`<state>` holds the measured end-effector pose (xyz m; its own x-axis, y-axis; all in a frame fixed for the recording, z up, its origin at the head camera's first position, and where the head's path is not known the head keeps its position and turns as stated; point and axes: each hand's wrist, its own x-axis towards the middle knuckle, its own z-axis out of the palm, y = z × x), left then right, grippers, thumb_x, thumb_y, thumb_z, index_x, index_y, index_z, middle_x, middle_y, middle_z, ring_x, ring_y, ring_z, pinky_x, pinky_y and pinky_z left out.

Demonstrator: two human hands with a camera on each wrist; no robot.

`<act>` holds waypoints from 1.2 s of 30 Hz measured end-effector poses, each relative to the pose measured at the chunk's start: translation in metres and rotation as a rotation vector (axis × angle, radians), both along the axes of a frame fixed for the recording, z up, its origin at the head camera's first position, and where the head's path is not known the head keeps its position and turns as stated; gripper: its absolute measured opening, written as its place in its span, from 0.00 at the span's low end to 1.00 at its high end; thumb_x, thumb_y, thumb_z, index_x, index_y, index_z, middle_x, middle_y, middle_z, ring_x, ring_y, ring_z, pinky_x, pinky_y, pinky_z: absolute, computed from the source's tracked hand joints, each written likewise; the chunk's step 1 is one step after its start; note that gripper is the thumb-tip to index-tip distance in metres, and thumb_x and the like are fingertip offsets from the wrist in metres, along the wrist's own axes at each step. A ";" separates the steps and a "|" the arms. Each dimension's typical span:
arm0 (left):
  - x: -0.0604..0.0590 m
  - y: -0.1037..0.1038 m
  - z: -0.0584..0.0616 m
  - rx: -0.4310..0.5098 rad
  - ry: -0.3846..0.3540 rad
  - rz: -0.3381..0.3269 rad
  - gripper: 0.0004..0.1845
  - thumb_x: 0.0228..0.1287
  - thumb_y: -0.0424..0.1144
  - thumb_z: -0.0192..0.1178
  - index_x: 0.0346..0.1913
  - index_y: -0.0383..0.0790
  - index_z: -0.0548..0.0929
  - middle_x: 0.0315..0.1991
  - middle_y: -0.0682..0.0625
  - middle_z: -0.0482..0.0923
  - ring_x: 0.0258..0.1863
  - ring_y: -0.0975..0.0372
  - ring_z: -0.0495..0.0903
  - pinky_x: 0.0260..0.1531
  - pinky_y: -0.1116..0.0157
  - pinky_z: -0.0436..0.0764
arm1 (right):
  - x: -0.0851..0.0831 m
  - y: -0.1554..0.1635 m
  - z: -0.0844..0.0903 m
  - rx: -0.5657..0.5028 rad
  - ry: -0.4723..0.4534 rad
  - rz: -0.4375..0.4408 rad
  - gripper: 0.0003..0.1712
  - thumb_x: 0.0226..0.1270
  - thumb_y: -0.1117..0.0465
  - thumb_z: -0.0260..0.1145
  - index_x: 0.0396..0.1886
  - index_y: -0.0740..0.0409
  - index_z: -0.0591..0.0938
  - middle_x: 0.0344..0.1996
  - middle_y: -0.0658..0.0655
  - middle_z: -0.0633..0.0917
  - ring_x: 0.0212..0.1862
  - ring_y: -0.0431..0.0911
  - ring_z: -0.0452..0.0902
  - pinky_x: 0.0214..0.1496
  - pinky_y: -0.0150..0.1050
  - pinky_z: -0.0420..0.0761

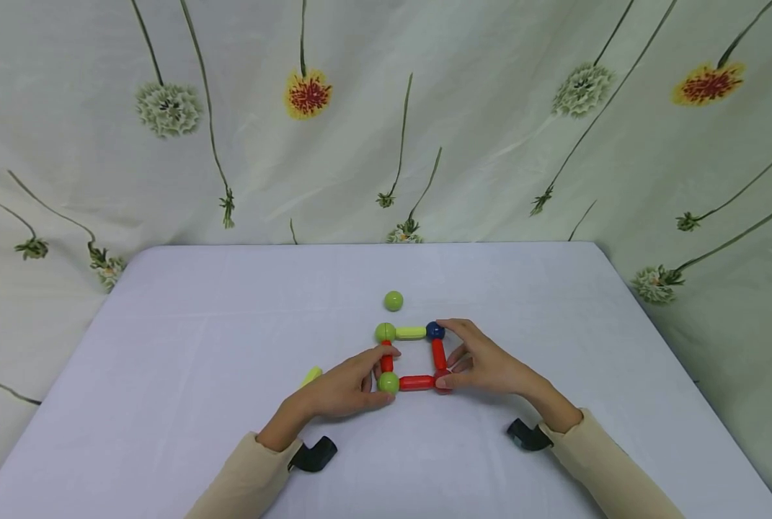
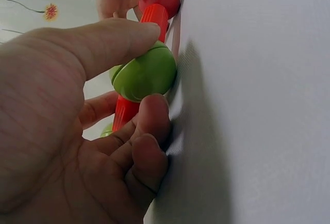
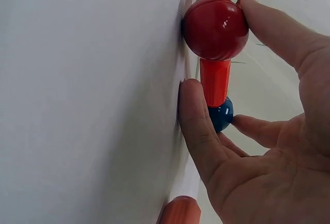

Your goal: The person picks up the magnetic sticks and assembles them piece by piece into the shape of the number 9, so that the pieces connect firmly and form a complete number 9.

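A square of rods and balls lies on the table. Its corners are a far-left green ball [image 1: 386,331], a blue ball [image 1: 435,330], a red ball [image 3: 216,29] and a near-left green ball [image 2: 147,74]. A yellow-green rod [image 1: 411,333] forms the far side; red rods, like the near one [image 1: 416,383], form the others. My left hand [image 1: 347,386] holds the near-left corner, thumb on its green ball, fingers around the left side. With the thumb on the red ball and the index fingertip at the blue ball, my right hand [image 1: 489,364] grips the right side.
Beyond the square sits a loose green ball [image 1: 393,300]. A yellow-green rod [image 1: 312,375] lies partly hidden behind my left hand. The right wrist view shows an orange-red rod end [image 3: 180,212] at its bottom edge. A flowered cloth [image 1: 489,144] hangs behind the white table [image 1: 230,310].
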<state>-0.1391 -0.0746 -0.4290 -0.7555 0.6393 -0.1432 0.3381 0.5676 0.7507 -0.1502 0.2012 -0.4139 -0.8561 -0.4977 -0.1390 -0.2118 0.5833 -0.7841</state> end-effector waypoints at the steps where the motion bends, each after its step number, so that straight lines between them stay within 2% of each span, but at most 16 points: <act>1: 0.000 0.000 0.000 -0.001 0.000 0.000 0.34 0.57 0.47 0.65 0.66 0.51 0.63 0.38 0.55 0.70 0.26 0.66 0.73 0.27 0.71 0.75 | 0.000 0.000 0.000 0.000 0.003 0.002 0.53 0.48 0.49 0.75 0.71 0.46 0.56 0.64 0.55 0.61 0.45 0.46 0.77 0.46 0.37 0.81; 18: -0.004 0.000 -0.005 0.023 -0.003 0.039 0.34 0.56 0.52 0.64 0.64 0.52 0.64 0.36 0.56 0.71 0.25 0.66 0.73 0.24 0.70 0.74 | -0.002 0.002 -0.002 0.006 0.019 0.003 0.52 0.48 0.48 0.75 0.71 0.45 0.57 0.64 0.55 0.63 0.44 0.44 0.78 0.45 0.34 0.81; 24: -0.004 0.000 -0.005 0.006 -0.006 0.047 0.34 0.56 0.53 0.65 0.64 0.53 0.65 0.36 0.55 0.71 0.25 0.65 0.73 0.24 0.70 0.73 | -0.001 0.007 0.003 0.011 0.048 0.020 0.52 0.50 0.48 0.74 0.71 0.48 0.57 0.64 0.54 0.66 0.44 0.44 0.79 0.48 0.38 0.81; 31: -0.004 0.000 -0.006 0.009 -0.001 0.041 0.33 0.56 0.52 0.64 0.64 0.52 0.65 0.35 0.55 0.71 0.25 0.66 0.73 0.24 0.70 0.73 | -0.002 0.020 0.015 0.021 0.089 -0.003 0.47 0.50 0.53 0.75 0.69 0.49 0.62 0.64 0.55 0.69 0.47 0.48 0.79 0.49 0.44 0.81; 36: -0.004 0.000 -0.007 0.014 0.001 0.040 0.34 0.57 0.51 0.65 0.64 0.51 0.65 0.35 0.56 0.71 0.25 0.66 0.73 0.24 0.70 0.73 | -0.002 0.035 0.019 0.038 0.125 -0.019 0.44 0.51 0.52 0.74 0.67 0.47 0.64 0.63 0.56 0.70 0.47 0.48 0.79 0.48 0.43 0.81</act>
